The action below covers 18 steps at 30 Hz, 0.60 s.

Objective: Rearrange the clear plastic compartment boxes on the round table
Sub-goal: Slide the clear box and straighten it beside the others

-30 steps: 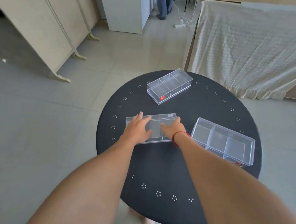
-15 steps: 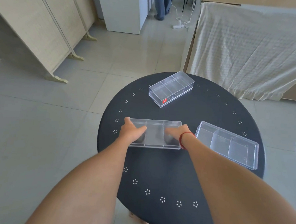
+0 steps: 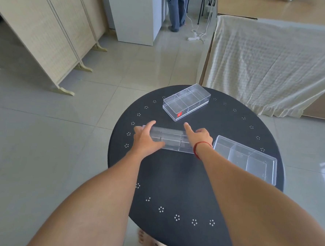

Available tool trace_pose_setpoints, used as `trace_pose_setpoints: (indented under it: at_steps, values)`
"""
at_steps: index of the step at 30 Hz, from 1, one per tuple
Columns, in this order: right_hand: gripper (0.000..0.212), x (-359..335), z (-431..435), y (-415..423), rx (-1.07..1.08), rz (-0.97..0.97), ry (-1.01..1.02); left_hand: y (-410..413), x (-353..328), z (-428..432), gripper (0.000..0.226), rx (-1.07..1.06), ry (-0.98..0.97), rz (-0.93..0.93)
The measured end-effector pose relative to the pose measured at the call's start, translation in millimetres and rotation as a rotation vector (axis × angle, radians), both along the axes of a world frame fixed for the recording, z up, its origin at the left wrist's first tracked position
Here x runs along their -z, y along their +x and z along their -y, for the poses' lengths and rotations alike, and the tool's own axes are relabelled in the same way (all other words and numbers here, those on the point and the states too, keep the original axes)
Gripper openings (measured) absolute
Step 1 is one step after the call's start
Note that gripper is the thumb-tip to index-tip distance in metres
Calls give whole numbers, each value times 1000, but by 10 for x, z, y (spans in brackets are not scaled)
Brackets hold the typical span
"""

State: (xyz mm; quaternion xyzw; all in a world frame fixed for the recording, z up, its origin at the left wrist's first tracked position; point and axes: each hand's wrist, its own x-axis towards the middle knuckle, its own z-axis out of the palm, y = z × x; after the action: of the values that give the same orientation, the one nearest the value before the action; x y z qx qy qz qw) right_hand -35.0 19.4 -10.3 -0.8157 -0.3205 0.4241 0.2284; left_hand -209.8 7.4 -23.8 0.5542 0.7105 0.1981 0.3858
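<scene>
1 clear box (image 3: pixel 171 140) | between left hand (image 3: pixel 144 140), right hand (image 3: pixel 198 137) | fingers (image 3: pixel 150 124) over ends

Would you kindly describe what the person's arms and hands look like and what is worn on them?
Both forearms are bare, no sleeves in view. The left hand and right hand are ungloved. A thin red cord bracelet circles the right wrist; no watch shows.
</scene>
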Motion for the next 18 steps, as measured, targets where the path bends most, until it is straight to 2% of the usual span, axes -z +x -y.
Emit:
trace_pose_setpoints:
  at_steps: [2, 4, 7, 11, 14, 16, 18]
  values:
    - [58, 42, 23, -2, -14, 23, -19, 6, -22, 32, 56, -8, -14, 24]
    - [58, 68, 64, -3, -20, 24, -46, 17, -57, 52, 39, -44, -22, 19]
    - [52, 81, 121, 0, -74, 59, -63, 26, -88, 82, 27, -89, -16, -33]
    - [30, 57, 187, 17, -202, 140, -73, -4, -66, 103, 29, -73, -39, -75]
    - [28, 28, 241, 70, -273, 166, -101, 12, -77, 164, 46, -84, -93, -67]
    - [30, 24, 287, 103, -312, 143, -121, 48, -53, 230, 51, -85, -112, -110]
    - [46, 58, 328, 110, -369, 145, -148, 86, -9, 293, 51, -63, -126, -182]
